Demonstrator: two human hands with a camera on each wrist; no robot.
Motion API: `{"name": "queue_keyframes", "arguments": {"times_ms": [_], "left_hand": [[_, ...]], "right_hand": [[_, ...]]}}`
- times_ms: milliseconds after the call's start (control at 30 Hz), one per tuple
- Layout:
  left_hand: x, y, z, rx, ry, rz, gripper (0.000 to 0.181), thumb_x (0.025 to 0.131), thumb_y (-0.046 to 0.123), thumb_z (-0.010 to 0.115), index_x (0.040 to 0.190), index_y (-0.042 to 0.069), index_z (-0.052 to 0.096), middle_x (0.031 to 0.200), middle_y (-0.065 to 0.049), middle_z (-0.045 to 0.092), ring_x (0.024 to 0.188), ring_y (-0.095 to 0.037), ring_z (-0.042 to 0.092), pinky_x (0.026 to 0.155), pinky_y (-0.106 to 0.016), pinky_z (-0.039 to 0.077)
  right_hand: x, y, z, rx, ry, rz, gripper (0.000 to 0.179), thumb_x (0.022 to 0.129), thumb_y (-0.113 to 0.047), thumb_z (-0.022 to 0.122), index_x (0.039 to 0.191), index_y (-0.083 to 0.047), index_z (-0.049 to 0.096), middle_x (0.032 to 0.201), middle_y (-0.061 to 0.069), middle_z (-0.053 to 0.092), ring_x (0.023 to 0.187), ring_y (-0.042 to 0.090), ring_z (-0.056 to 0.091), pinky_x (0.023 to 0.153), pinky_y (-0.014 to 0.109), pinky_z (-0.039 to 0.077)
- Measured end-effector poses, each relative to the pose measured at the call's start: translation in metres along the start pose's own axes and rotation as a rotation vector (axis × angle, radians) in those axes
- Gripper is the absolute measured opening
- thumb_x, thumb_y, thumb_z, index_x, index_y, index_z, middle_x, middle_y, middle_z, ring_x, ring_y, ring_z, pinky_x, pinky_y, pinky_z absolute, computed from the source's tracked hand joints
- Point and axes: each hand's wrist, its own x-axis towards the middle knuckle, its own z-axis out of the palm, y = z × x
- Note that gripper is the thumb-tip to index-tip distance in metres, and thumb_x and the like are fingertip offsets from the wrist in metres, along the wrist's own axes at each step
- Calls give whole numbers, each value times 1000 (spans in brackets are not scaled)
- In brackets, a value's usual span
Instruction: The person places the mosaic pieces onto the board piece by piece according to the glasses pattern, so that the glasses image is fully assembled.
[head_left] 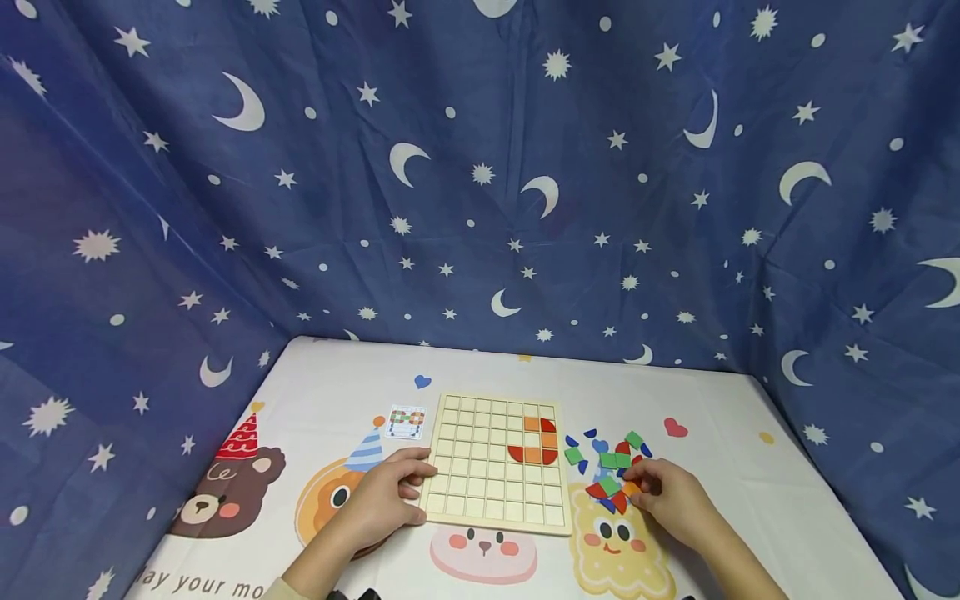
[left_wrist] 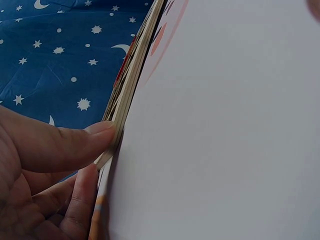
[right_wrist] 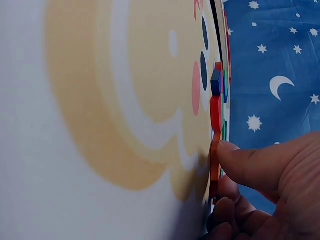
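ur r hand [head_left: 675,498] pinches flat orange tile [right_wrist: 214,162]; brushing flat green squares [head_left: 608,460] may scatter 'em. l hand [head_left: 385,493], digits apart, touches pale wooden board [head_left: 480,468] @ 8 o'clock.

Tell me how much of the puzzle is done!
Done: some red and orange pieces sit in the board, towards its right. In hand: the right hand pinches an orange piece by the pile. Left: most squares are bare; the card also shows green and blue.
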Motion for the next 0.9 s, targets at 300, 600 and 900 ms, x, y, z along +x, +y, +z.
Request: {"name": "queue_keyframes", "arguments": {"times_ms": [300, 600, 900], "left_hand": [[0, -6, -3, 26, 11, 8, 61, 67, -11, 90, 122, 12, 78, 158, -3, 57, 101, -16, 61, 80, -20, 57], [4, -9, -1, 17, -15, 24, 61, 68, -9, 89, 125, 11, 77, 159, -3, 56, 100, -16, 61, 79, -20, 57], [4, -7, 1, 4, -12, 12, 62, 67, -11, 89, 123, 11, 77, 159, -3, 56, 99, -17, 60, 78, -20, 56]], "right_hand": [[5, -3, 2, -24, -14, -48, 21, 88, -7, 87, 102, -17, 77, 91, 1, 58, 88, 19, 53, 73, 24, 45], [3, 0, 0, -33, -17, -6, 24, 86, -12, 90, 101, -15, 72, 89, 2, 58, 88, 19, 54, 73, 26, 46], [0, -1, -2, -58, -20, 1, 23, 87, -14, 89, 97, -14, 68, 88, 2, 57, 86, 19, 54, 73, 30, 46]]}}
